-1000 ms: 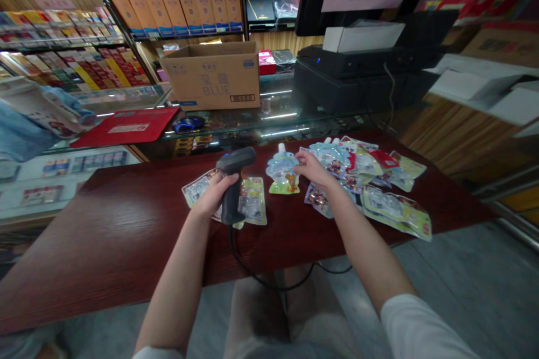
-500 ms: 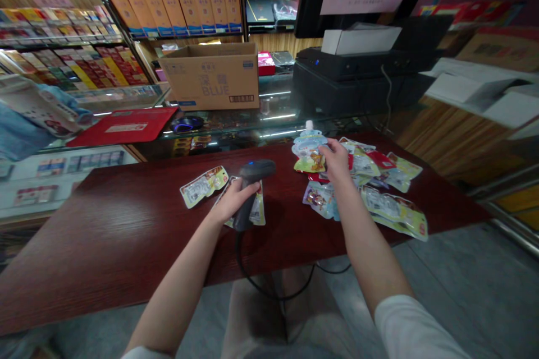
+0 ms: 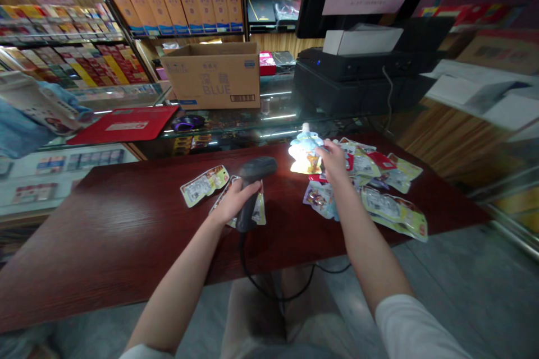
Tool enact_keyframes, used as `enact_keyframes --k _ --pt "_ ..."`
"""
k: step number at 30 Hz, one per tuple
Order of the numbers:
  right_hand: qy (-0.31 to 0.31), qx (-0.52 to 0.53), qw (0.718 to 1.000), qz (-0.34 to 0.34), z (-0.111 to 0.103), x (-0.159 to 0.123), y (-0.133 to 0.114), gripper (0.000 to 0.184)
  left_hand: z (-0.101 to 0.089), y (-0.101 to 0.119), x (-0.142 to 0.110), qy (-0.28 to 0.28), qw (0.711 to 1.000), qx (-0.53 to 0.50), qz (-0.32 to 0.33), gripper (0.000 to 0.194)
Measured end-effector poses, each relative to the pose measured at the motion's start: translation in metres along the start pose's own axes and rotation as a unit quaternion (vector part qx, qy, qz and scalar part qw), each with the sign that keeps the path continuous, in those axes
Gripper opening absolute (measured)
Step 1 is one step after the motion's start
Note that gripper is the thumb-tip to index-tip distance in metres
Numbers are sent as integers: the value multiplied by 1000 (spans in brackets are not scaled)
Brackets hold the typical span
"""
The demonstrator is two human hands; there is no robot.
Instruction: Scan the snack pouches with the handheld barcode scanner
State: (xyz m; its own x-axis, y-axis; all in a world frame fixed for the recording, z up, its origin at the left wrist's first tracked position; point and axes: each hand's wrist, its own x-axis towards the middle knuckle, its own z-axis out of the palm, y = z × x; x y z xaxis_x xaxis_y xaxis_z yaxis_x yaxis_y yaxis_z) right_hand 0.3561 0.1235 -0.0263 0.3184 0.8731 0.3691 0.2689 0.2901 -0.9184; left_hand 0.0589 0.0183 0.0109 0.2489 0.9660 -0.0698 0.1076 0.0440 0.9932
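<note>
My left hand is wrapped round the handle of a black barcode scanner, its head facing right. Below it, partly covered by hand and scanner, lies a snack packet, and another green-and-white packet lies flat to the left. Between the fingers of my right hand is a light-blue spouted pouch, held spout up. Bright light from the scanner washes over the pouch's front. Under and beside my right wrist are several loose packets in a heap, with a purple-and-blue one at its left.
The dark red wooden table meets a glass counter behind. On that counter stand a cardboard box, a red mat, a mouse and a black till-like machine. The scanner's cable loops over the table's front edge.
The scanner's light now shines brightly on the pouch, and the blue light on its top is no longer seen. The pouch has shifted slightly left; the left hand has barely moved.
</note>
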Motion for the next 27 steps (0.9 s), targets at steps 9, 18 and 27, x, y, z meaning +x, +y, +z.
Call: enact_keyframes --k 9,18,27 --pt "43 38 998 35 -2 -1 0 36 -2 2 2 7 1000 -25 2 52" --pt "100 -238 965 -38 -31 2 1 38 -15 9 4 37 986 -161 5 57" --pt "76 -326 940 -70 -33 -7 1 29 -44 -2 14 84 980 -179 -9 50"
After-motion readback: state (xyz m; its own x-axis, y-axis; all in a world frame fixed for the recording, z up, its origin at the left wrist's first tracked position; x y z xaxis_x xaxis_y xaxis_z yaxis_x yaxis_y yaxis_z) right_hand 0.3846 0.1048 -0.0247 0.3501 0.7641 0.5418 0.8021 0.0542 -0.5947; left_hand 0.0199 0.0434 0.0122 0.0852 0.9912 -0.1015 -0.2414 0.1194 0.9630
